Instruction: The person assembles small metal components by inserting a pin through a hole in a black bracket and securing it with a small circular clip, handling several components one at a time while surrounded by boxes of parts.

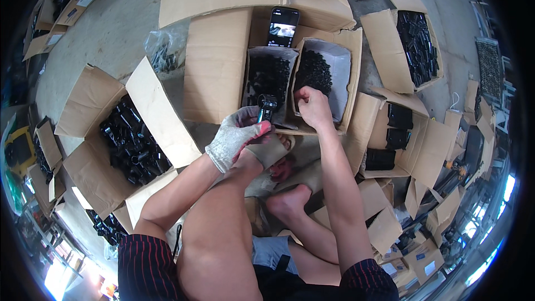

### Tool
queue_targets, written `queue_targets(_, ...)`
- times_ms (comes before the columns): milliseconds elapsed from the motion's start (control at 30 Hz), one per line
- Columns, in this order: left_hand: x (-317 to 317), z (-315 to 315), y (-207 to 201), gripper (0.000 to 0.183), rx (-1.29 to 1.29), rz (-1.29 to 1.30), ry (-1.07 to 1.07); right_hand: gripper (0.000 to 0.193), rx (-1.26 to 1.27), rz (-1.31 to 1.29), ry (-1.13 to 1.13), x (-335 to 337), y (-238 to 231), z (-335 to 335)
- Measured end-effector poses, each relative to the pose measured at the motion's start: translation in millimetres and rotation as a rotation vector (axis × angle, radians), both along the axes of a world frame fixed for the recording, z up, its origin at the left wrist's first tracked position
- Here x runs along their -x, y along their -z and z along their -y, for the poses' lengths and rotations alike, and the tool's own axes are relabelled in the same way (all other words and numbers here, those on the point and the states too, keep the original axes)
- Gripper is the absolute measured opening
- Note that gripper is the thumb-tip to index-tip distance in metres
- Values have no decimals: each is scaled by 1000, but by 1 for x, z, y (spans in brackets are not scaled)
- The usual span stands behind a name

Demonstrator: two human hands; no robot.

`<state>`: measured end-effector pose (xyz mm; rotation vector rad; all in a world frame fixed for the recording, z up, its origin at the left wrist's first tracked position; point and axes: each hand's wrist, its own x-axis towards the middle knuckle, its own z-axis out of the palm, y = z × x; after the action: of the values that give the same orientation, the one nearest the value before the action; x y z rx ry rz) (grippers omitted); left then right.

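My left hand (233,136), in a grey glove with red on the fingers, grips a glossy black plastic part (267,105) with a rounded top. It holds the part upright just in front of the left white tray (273,52), which contains black pieces. My bare right hand (315,107) is at the near end of the right white tray (338,72), beside a heap of small black pieces (313,71). Its fingers are curled together, and whatever they pinch is hidden. Both trays sit inside an open cardboard box (217,67).
A lit phone (283,25) leans behind the trays. To the left, an open carton (92,111) holds many black parts (134,142). Two more cartons (384,33) (426,150) with black parts stand at right. My legs (217,234) are folded below the box.
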<state>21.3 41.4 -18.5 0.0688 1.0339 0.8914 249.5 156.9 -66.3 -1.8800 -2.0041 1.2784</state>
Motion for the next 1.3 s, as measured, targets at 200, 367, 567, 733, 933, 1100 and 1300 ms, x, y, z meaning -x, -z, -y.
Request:
queue_targets(200,-1,0,-2,40,6,-14,-14,19,149,-31,71,-1,-4,-3)
queue_targets(367,-5,1,-2,42,-3,-28,-27,24,35,17,58,0,-1,-3)
queue_targets(567,-7,5,-2,46,8,-76,-100,12,-169,-399,198,32,-73,32)
queue_targets(733,-16,0,-6,50,-53,-195,-80,14,-222,-426,152,54,-82,66)
queue_targets(933,-20,3,-8,51,-96,-382,-66,14,-196,-388,163,54,-87,69)
queue_targets(1100,-18,-1,-18,48,-128,-465,-35,15,-188,-407,154,58,-84,68)
queue_targets(1300,-17,1,-18,50,-134,-453,-47,15,-112,-432,188,60,-82,68)
